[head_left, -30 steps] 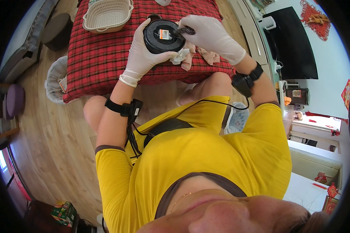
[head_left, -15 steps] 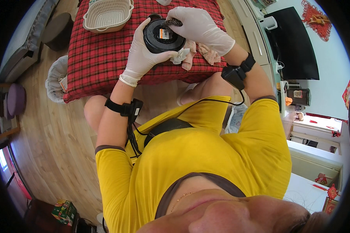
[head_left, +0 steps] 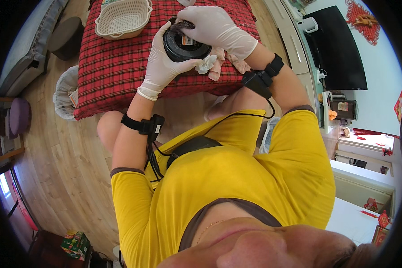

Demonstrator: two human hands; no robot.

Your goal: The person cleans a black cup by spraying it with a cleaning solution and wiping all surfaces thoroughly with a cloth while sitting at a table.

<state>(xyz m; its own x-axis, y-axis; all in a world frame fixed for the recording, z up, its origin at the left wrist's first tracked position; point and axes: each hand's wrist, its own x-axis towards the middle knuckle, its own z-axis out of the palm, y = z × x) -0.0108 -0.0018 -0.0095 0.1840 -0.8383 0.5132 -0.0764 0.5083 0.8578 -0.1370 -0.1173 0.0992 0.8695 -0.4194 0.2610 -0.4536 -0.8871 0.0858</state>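
My left hand (head_left: 165, 71), in a white glove, grips a round black object (head_left: 183, 51) with a small label on its face. My gloved right hand (head_left: 212, 27) pinches a dark crumpled pad (head_left: 183, 28) against the upper part of that face, partly hiding it. A crumpled white tissue (head_left: 205, 64) and pink cloths (head_left: 219, 67) lie just beside and below the round object, on the red plaid tablecloth (head_left: 111, 80).
A cream woven-look basket (head_left: 123, 20) sits at the table's back left. A lined bin (head_left: 64, 94) stands by the table's left corner. Stools (head_left: 64, 38) stand farther left. Along the right are cabinets (head_left: 290, 35) and a black television (head_left: 335, 49).
My right hand has moved leftward and slightly up across the round object's face with the dark pad. My left hand keeps its grip, shifting very little.
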